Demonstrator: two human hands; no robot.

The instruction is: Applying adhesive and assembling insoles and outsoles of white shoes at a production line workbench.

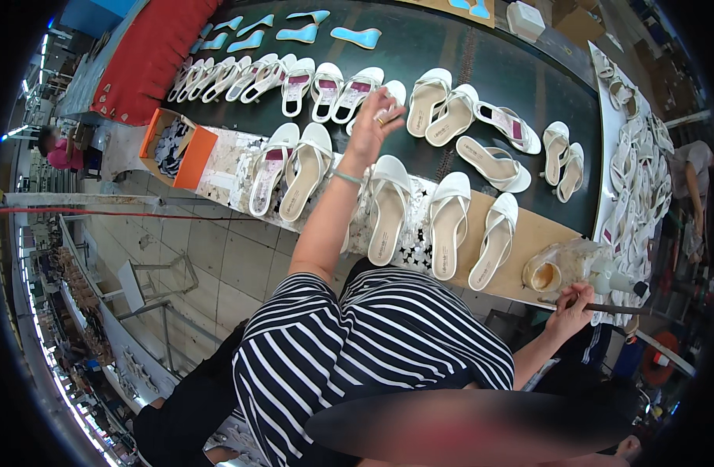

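Note:
My left hand (372, 124) is stretched over the far side of the table, its fingers apart and nothing visible in them. Just beyond its fingertips is a white sandal (394, 95), partly hidden by the hand. At the right, my right hand (572, 305) is closed around a thin dark brush handle (617, 309), held nearly level. Beside that hand stands a jar of amber paste (543, 275) with crumpled plastic round it. White sandals with beige insoles, such as this one (450, 226), lie along the near edge; a few others, like this one (270, 167), show purple-patched insoles.
A row of white sandals (256, 78) and several light-blue sole pieces (298, 33) lie on the dark green tabletop (512, 70). An orange box (195, 159) sits at the left corner. A rack of sandals (633, 187) borders the right. Other people (65, 148) are nearby.

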